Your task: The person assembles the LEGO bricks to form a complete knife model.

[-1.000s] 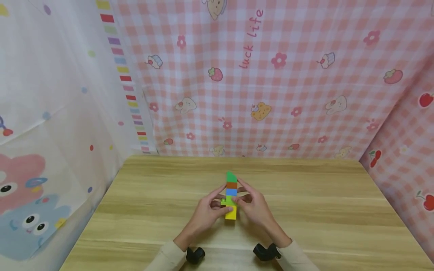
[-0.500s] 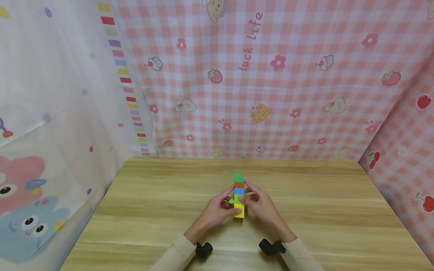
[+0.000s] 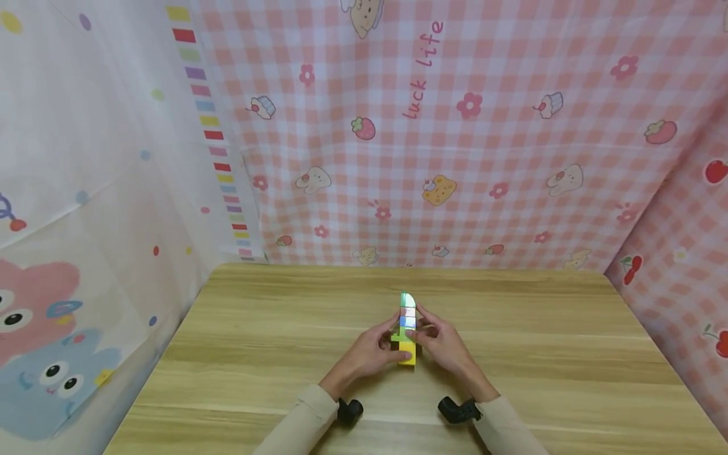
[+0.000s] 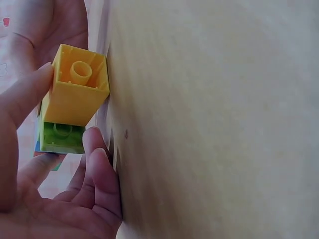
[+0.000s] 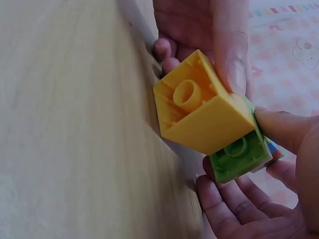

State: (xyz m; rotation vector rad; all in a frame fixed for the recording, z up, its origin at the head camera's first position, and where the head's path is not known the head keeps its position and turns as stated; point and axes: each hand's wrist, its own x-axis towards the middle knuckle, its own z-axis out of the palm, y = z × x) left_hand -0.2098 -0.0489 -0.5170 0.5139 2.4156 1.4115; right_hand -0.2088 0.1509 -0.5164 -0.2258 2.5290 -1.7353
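Both hands hold a stack of toy building bricks low over the wooden table, its hollow end toward me. A yellow brick (image 4: 75,104) forms the near end. Beyond it comes a light green brick (image 5: 241,157) that juts out sideways, then a blue brick (image 3: 407,321), a reddish-brown one and a green curved brick (image 3: 408,299) at the far tip. My left hand (image 3: 366,351) has its thumb on the yellow brick, fingers curled beside the stack. My right hand (image 3: 445,342) pinches around the light green brick, its forefinger reaching along the upper bricks. Glare whitens the far bricks.
The wooden table (image 3: 256,354) extends all around the hands. Behind it hangs a pink checked cloth (image 3: 466,151), with a white printed cloth (image 3: 125,253) at the left. A black wrist device (image 3: 349,412) sits at the left wrist, another (image 3: 457,411) at the right.
Both hands and the brick stack have shifted a little to the right. The grip looks the same. A bright reflection now covers the far bricks.
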